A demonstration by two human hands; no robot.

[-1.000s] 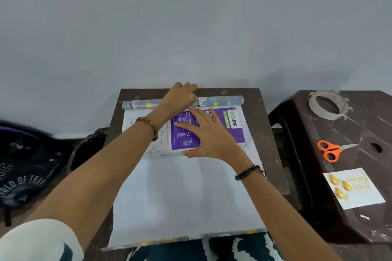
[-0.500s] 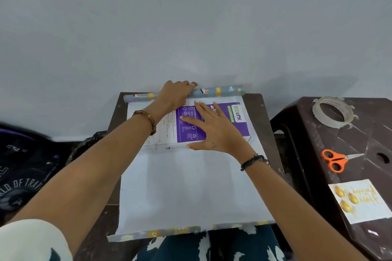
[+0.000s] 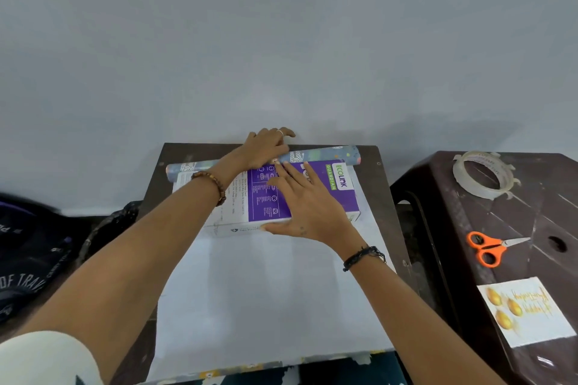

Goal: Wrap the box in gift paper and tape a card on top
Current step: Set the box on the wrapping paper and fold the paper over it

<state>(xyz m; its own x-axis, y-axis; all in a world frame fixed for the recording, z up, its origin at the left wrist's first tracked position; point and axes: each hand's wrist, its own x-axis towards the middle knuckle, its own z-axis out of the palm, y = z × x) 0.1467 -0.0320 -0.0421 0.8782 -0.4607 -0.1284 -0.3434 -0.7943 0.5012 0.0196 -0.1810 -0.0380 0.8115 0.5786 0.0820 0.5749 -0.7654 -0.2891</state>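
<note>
The box (image 3: 294,194), purple and white, lies flat on the unrolled white back of the gift paper (image 3: 269,297), its long axis running left to right across the small dark table (image 3: 383,184), with the printed brand lettering at its right end. The right hand (image 3: 308,209) lies palm down on the box with fingers spread and straight, pressing it in place, thumb at the near edge. Just beyond those fingertips, the left hand (image 3: 266,148) rests over the paper roll (image 3: 325,156), fingers curved down around it; the roll lies parallel to the box, touching its far edge. Well to the right of the right hand, on a dark plastic stool (image 3: 531,219), sit a tape roll (image 3: 483,173), orange-handled scissors (image 3: 489,248) with blades pointing right, and nearest the person, the card (image 3: 527,311) with gold ornaments.
</note>
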